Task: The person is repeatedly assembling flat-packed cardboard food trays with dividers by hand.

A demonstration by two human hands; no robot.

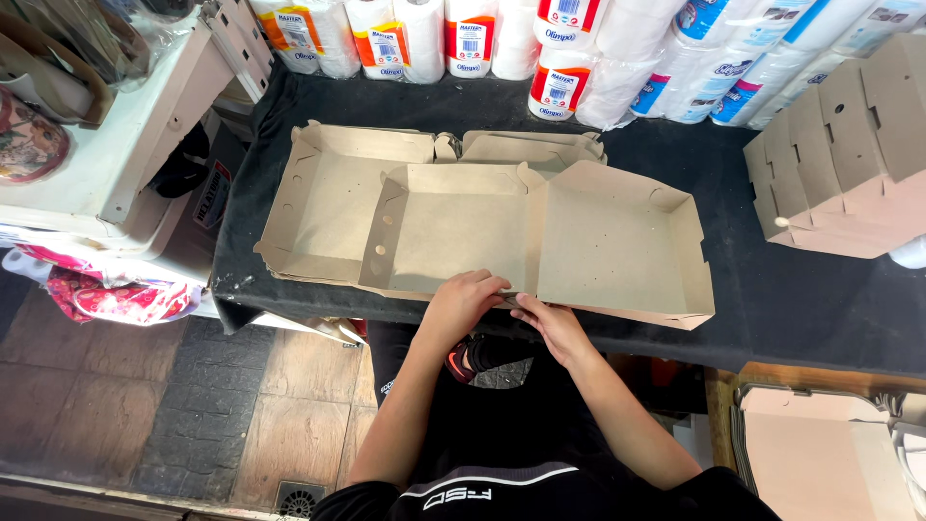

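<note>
Right, the left hand is curled over the near edge of the open cardboard box, fingers bent down onto the front flap and pressing it; the right hand sits just beside it, fingertips pinching the same edge at the fold between the two halves; both hands are closed on cardboard, neither lying flat. The box lies spread open on the black-covered table, its tray half to the left, its lid half to the right; beneath and behind it rests another unfolded box. By the look of it the step in hand is creasing up the front wall at the hinge; the next move would call for a firm tuck of that flap, with the corner held square. Further out, folded boxes stack at the right; paper rolls line the back.
</note>
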